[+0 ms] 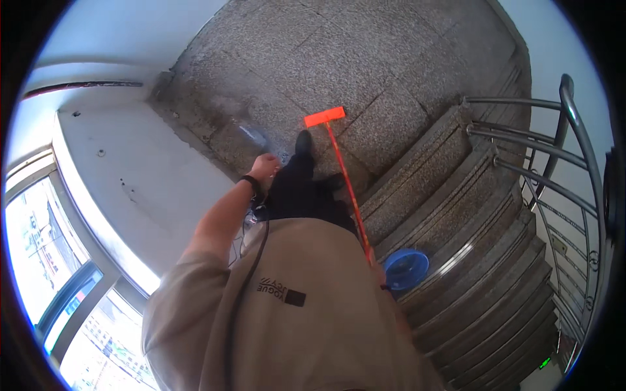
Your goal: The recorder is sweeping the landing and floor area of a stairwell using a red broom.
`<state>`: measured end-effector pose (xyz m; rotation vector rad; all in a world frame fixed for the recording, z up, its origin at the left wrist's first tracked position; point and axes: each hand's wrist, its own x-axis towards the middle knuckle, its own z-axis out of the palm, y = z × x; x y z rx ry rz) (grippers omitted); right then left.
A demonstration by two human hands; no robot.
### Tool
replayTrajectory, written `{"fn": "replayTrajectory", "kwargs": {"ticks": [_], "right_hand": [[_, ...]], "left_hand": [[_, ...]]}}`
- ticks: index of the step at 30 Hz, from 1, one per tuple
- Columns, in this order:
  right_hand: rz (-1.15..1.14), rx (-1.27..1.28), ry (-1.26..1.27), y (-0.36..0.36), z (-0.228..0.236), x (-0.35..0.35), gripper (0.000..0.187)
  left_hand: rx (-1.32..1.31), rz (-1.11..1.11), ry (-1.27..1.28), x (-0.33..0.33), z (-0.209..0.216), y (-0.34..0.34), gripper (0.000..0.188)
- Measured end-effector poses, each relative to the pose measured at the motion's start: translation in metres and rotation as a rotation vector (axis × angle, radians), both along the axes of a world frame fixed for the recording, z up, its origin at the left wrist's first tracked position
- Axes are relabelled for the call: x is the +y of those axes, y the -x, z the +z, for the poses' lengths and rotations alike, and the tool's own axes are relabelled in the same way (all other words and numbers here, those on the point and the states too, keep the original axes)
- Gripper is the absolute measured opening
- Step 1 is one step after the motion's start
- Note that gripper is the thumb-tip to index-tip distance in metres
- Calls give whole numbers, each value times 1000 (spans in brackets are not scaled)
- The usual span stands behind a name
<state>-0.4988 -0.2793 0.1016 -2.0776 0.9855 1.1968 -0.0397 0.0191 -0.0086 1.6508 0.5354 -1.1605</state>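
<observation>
My left hand (265, 167) hangs over the landing beside my dark trousers, a black band on its wrist. Its fingers are loosely bent and apart, and I see nothing held in them. A clear, glossy thing (253, 135), perhaps plastic, lies on the floor just beyond it. At my right side, my right hand (372, 255) grips the upper part of an orange-red pole and is largely hidden by my shirt. The pole belongs to a T-shaped floor mop (325, 116), whose flat orange head rests on the floor ahead of my shoe. Close to that hand is a blue plastic basin (405, 268).
Speckled stone steps (450, 260) go down at my right, with a metal handrail (574, 124) along their far side. A white wall ledge (150, 163) and bright windows (52, 241) are on my left. The stone landing (352, 58) spreads ahead.
</observation>
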Motion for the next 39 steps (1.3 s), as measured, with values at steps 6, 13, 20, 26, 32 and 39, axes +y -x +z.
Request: {"fn": "replayTrajectory", "kwargs": {"ticks": [6,13,20,26,32,39], "right_hand": [[76,-193,-39,-219,-36,-15,58],[133,-268,-42,-338,-20,-9,58],[225,-373,-63,-154,-32,-21,60],[190,-209,-13,-43,5,-27,61],[231,-291,-7,-147,-2,-25,59],[213,-236,-14,-362,-21,2,57]], "left_hand": [[-75,-37,-16,5,0,-26,11],[-65,-59,-36,35,2,-60,8],[-49,2,-48,52,-13,-69,7],[-20,19,-32,56,-21,-79,8],[-102,129,-25,66,-27,-74,16],[144,221,71,88,-26,-56,10]]}}
